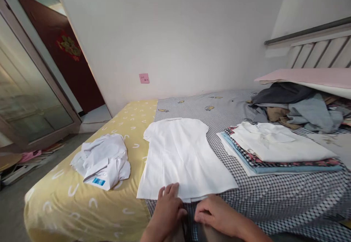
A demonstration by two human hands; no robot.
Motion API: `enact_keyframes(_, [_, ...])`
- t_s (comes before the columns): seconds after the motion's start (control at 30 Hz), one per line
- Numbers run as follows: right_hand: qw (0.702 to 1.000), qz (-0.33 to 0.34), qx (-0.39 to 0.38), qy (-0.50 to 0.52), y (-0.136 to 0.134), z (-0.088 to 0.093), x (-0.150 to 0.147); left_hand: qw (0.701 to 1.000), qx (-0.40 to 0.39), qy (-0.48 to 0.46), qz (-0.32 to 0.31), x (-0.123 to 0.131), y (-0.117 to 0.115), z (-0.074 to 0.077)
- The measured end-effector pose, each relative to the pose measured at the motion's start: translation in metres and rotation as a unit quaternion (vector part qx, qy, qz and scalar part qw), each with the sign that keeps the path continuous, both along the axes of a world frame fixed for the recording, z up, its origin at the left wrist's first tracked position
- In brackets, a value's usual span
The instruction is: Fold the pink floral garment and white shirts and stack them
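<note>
A white short-sleeved shirt (181, 154) lies spread flat on the bed, its collar end toward the wall and its hem toward me. My left hand (168, 209) rests at the hem with its fingers stretched onto the cloth. Just right of it, my right hand (219, 212) is at the hem's near edge. Its fingers are curled in, and no cloth shows between them.
On the left, a crumpled white shirt (105, 161) with a blue label lies on the yellow bedding (82, 201). A stack of folded clothes (276, 143) sits to the right. Behind it are a heap of darker clothes (298, 103) and a pink board-like sheet (309, 77).
</note>
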State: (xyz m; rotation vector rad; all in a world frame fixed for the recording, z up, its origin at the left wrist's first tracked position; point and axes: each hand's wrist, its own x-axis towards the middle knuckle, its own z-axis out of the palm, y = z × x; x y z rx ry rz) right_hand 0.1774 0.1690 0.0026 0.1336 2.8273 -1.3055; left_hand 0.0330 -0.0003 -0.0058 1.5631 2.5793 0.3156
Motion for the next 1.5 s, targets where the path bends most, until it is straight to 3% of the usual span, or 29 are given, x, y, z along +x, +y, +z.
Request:
enact_keyframes(0.07, [0.993, -0.071, -0.096, 0.0, 0.009, 0.017, -0.007, 1.0, 0.012, -0.021, -0.007, -0.01, 0.003, 0.013])
enact_keyframes(0.1, [0.986, -0.125, -0.104, 0.031, 0.016, 0.025, -0.016, 0.999, 0.033, -0.013, 0.004, -0.016, 0.008, 0.022])
enact_keyframes(0.17, [0.964, -0.219, -0.035, 0.143, 0.034, 0.035, -0.04, 0.992, 0.101, 0.053, 0.049, -0.034, 0.02, 0.038])
enact_keyframes(0.23, [0.934, -0.258, 0.09, 0.232, 0.052, 0.034, -0.068, 0.976, 0.146, 0.136, 0.084, -0.056, 0.033, 0.045])
enact_keyframes(0.3, [0.915, -0.251, 0.209, 0.236, 0.068, 0.018, -0.09, 0.972, 0.114, 0.171, 0.11, -0.078, 0.039, 0.035])
enact_keyframes(0.37, [0.913, -0.227, 0.288, 0.178, 0.079, -0.009, -0.101, 0.974, 0.037, 0.164, 0.155, -0.097, 0.038, 0.011])
enact_keyframes(0.47, [0.919, -0.199, 0.321, 0.118, 0.091, -0.052, -0.102, 0.954, -0.016, 0.169, 0.247, -0.112, 0.03, -0.028])
enact_keyframes(0.57, [0.921, -0.194, 0.321, 0.109, 0.097, -0.073, -0.099, 0.945, -0.011, 0.185, 0.271, -0.114, 0.027, -0.047])
enact_keyframes(0.93, [0.91, -0.209, 0.33, 0.139, 0.1, -0.08, -0.103, 0.939, 0.033, 0.179, 0.293, -0.109, 0.032, -0.045])
enact_keyframes(1.17, [0.918, -0.201, 0.319, 0.124, 0.098, -0.072, -0.1, 0.929, 0.032, 0.204, 0.306, -0.115, 0.034, -0.059])
enact_keyframes(1.27, [0.921, -0.193, 0.317, 0.119, 0.097, -0.072, -0.099, 0.931, 0.021, 0.173, 0.32, -0.116, 0.036, -0.05])
enact_keyframes(1.37, [0.922, -0.185, 0.317, 0.124, 0.098, -0.074, -0.098, 0.933, 0.024, 0.162, 0.321, -0.111, 0.052, -0.023])
enact_keyframes(1.43, [0.921, -0.184, 0.319, 0.13, 0.1, -0.077, -0.098, 0.94, 0.068, 0.18, 0.282, -0.104, 0.074, -0.003])
enact_keyframes(1.5, [0.917, -0.179, 0.327, 0.14, 0.104, -0.083, -0.098, 0.955, 0.117, 0.193, 0.194, -0.1, 0.1, 0.008])
